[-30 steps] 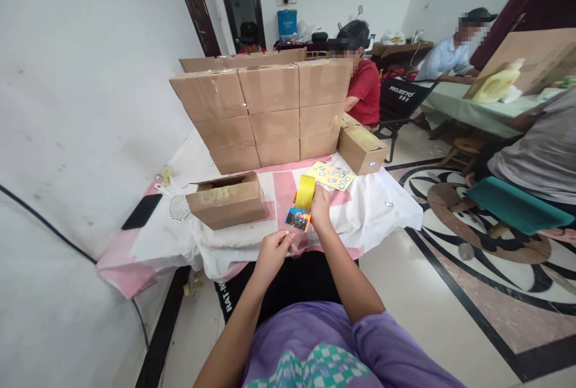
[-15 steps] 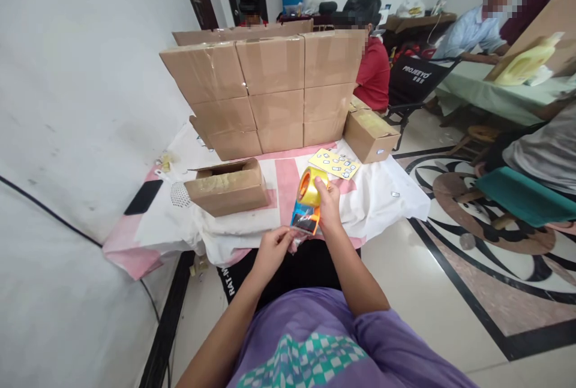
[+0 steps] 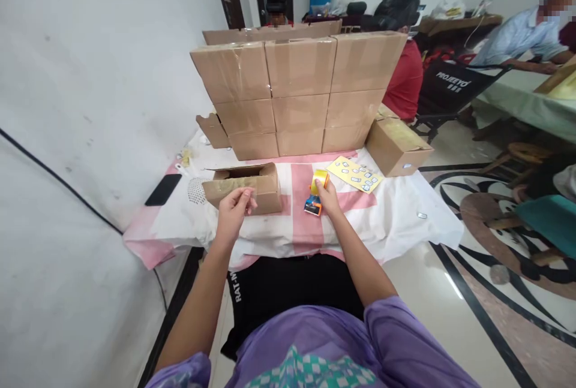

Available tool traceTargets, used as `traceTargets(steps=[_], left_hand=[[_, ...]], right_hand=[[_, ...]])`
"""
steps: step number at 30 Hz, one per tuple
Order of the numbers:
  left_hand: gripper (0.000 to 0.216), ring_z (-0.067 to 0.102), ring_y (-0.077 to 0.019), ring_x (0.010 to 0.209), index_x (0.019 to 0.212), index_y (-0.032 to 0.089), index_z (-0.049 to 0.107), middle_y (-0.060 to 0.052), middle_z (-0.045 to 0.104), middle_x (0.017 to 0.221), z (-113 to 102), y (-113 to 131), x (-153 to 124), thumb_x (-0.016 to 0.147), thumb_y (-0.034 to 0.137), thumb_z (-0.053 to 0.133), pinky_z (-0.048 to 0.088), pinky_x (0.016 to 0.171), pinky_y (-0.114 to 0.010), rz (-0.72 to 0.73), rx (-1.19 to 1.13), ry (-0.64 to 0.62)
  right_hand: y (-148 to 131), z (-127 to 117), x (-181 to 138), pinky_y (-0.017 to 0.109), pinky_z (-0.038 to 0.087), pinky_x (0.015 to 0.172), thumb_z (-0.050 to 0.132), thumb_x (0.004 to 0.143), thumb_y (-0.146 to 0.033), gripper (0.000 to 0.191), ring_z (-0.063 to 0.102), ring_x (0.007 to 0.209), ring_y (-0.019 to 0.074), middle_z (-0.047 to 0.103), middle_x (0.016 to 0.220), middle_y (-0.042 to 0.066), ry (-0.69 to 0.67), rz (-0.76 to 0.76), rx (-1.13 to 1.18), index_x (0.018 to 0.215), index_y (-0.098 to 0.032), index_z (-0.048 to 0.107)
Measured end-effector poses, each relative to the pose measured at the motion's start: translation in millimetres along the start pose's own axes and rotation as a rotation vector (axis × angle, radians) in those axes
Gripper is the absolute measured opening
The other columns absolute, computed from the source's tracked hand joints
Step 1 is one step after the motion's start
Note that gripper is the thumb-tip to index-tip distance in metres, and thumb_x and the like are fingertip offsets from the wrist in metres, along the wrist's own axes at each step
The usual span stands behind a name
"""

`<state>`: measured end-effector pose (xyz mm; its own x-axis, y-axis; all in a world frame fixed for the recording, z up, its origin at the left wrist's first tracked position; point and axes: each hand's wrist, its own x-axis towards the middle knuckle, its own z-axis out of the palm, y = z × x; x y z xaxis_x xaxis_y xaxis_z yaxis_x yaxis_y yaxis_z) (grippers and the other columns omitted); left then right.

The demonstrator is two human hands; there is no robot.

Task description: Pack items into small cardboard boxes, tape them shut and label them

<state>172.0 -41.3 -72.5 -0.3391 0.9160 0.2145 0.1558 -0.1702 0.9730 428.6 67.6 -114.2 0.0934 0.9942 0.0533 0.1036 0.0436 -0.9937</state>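
Observation:
My right hand [image 3: 329, 196] grips a blue and orange tape dispenser [image 3: 312, 204] with a roll of yellowish packing tape [image 3: 319, 180], held over the cloth. My left hand [image 3: 236, 208] is closed in a pinch in front of a small open cardboard box [image 3: 265, 189], hiding part of its front. Whatever is between those fingertips, if anything, is too small or clear to make out. The open box lies on the table's white and pink cloth [image 3: 306, 231]. To the right of the dispenser is a yellow sheet [image 3: 355, 173] with small labels on it.
Stacked cardboard boxes [image 3: 299, 100] form a wall along the table's back. Another box [image 3: 398, 147] stands at the right end. A black phone [image 3: 163, 190] lies at the left. Beyond the stack sits a person in red [image 3: 405, 79], beside a black chair [image 3: 454, 85].
My hands have moved apart. The left has gone left and up from the dispenser to the open box; the right has moved the dispenser forward over the table. The view has shifted left.

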Motion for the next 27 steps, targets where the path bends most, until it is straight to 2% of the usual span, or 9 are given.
traceTargets(steps=[5,9,12,15,17,19,22,24,27], left_hand=[[0.041,0.049,-0.0096,0.05,0.098,0.015,0.074,-0.001,0.064,0.061,1,12,-11,0.089,0.055,0.069,0.042,0.051,-0.022,0.033,-0.016,-0.005],[0.031,0.05,-0.0093,0.052,0.099,0.016,0.075,-0.001,0.065,0.063,15,16,-32,0.095,0.045,0.065,0.044,0.054,-0.022,0.074,0.02,-0.052],[0.031,0.052,-0.0098,0.053,0.098,0.017,0.075,-0.002,0.067,0.066,26,15,-46,0.095,0.045,0.064,0.044,0.055,-0.023,0.086,0.033,-0.076],[0.042,0.05,-0.0109,0.046,0.102,0.016,0.076,-0.004,0.07,0.068,22,11,-48,0.093,0.054,0.063,0.042,0.048,-0.025,-0.061,0.049,-0.15],[0.05,0.049,-0.0132,0.042,0.103,0.015,0.077,-0.004,0.068,0.062,9,9,-39,0.093,0.061,0.059,0.041,0.046,-0.028,-0.156,0.174,-0.165],[0.052,0.059,-0.0182,0.051,0.104,0.017,0.078,-0.005,0.07,0.065,-8,9,-20,0.095,0.062,0.056,0.049,0.056,-0.032,-0.08,0.403,0.029],[0.049,0.068,-0.0326,0.112,0.124,0.019,0.074,-0.016,0.075,0.121,-31,7,19,0.093,0.055,0.062,0.05,0.102,-0.047,0.289,0.773,0.357],[0.057,0.05,-0.0368,0.142,0.143,0.022,0.063,-0.016,0.06,0.15,-39,1,46,0.094,0.05,0.062,0.031,0.122,-0.055,0.426,0.967,0.225],[0.057,0.051,-0.0358,0.143,0.154,0.02,0.053,-0.017,0.062,0.147,-43,-13,70,0.102,0.044,0.044,0.024,0.125,-0.059,0.339,1.094,-0.16]], right_hand=[[-15,-18,-26,0.047,0.054,0.091,0.076,0.074,-0.054,0.051,0.062,0.111,0.0331,0.067,0.109,0.016,0.191,-0.105,-0.187,0.106,-0.018,0.06],[-63,2,-60,0.044,0.053,0.097,0.073,0.087,-0.044,0.03,0.062,0.105,0.0256,0.063,0.111,0.008,-0.182,-0.489,-0.22,0.109,-0.024,0.07],[-95,29,-69,0.043,0.048,0.104,0.076,0.087,-0.028,0.01,0.058,0.114,0.0249,0.058,0.114,0.007,-0.412,-0.64,-0.288,0.095,-0.023,0.073],[-109,39,-74,0.045,0.044,0.107,0.069,0.089,-0.016,0.011,0.052,0.122,0.0262,0.057,0.121,0.007,-0.527,-0.696,-0.382,0.08,-0.022,0.07],[-113,33,-76,0.047,0.043,0.108,0.067,0.091,-0.016,0.012,0.051,0.122,0.0265,0.057,0.121,0.007,-0.485,-0.703,-0.341,0.081,-0.022,0.069],[-116,21,-77,0.048,0.041,0.11,0.066,0.092,-0.02,0.01,0.052,0.121,0.0262,0.057,0.117,0.006,-0.356,-0.683,-0.228,0.083,-0.023,0.069],[-127,2,-73,0.048,0.039,0.113,0.069,0.091,-0.028,0.01,0.053,0.122,0.0262,0.056,0.115,0.005,-0.248,-0.612,-0.077,0.081,-0.025,0.069],[-136,-4,-67,0.048,0.039,0.112,0.072,0.09,-0.034,0.013,0.055,0.122,0.026,0.057,0.114,0.005,-0.331,-0.559,-0.003,0.08,-0.025,0.07],[-143,7,-50,0.045,0.043,0.105,0.073,0.089,-0.041,0.018,0.059,0.116,0.0246,0.059,0.116,0.004,-0.533,-0.45,0.059,0.082,-0.024,0.07]])
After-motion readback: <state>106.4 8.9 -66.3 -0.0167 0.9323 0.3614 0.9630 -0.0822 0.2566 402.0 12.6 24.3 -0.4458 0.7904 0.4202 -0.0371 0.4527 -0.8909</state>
